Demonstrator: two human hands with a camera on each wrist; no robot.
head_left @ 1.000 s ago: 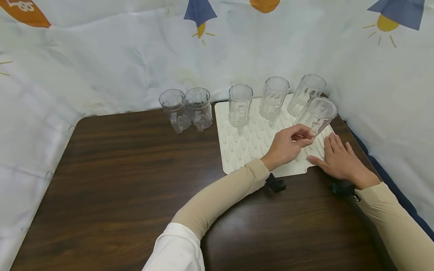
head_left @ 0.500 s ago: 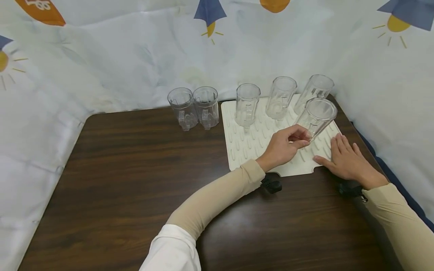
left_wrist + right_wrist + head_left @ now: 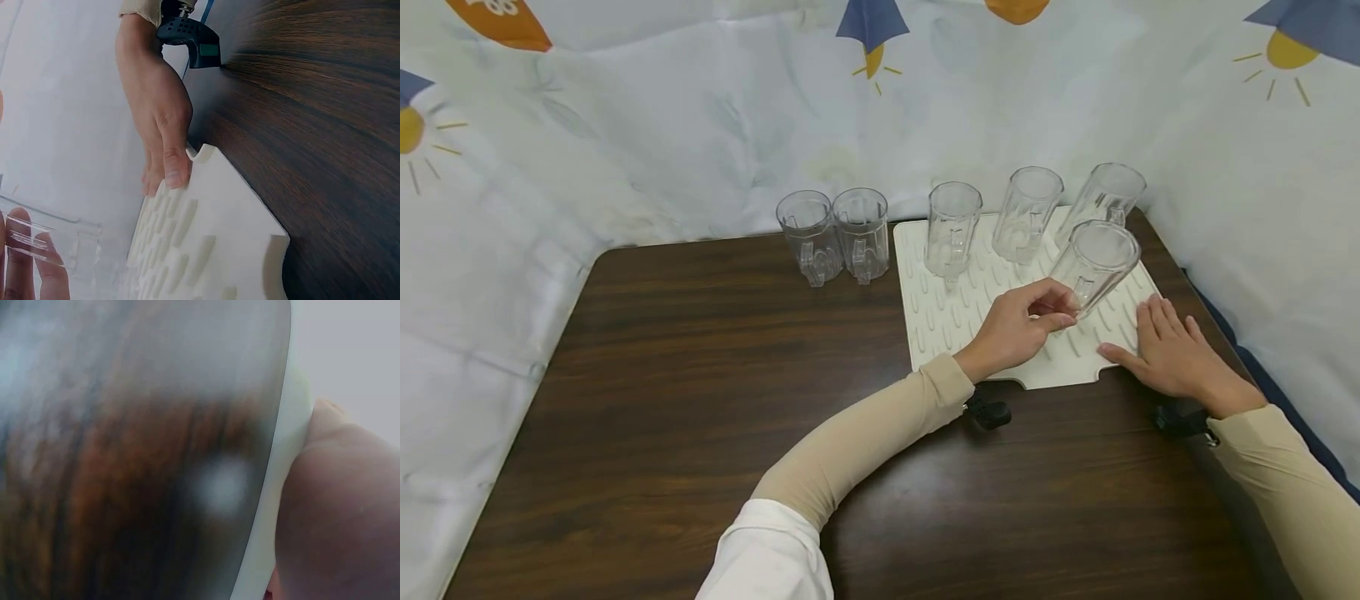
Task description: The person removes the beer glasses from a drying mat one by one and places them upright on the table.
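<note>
Left hand (image 3: 1015, 329) is pinching a clear mug (image 3: 1101, 254) low down, with fingers and thumb. Compared with a second ago, hand and mug are sitting a little more to the left, so the mug is getting farther from the right hand (image 3: 1176, 358). It is showing over the mat (image 3: 928, 342); I cannot tell if it is touching. To the left hand's right, the right hand is lying on the mat's near corner, fingers straight, as before. Past the left hand, three mugs (image 3: 953, 225) are standing on the mat. Farther left, two mugs (image 3: 861, 229) are standing on the brown table (image 3: 700, 375). White cloth (image 3: 700, 108) with suns is hanging behind.
</note>
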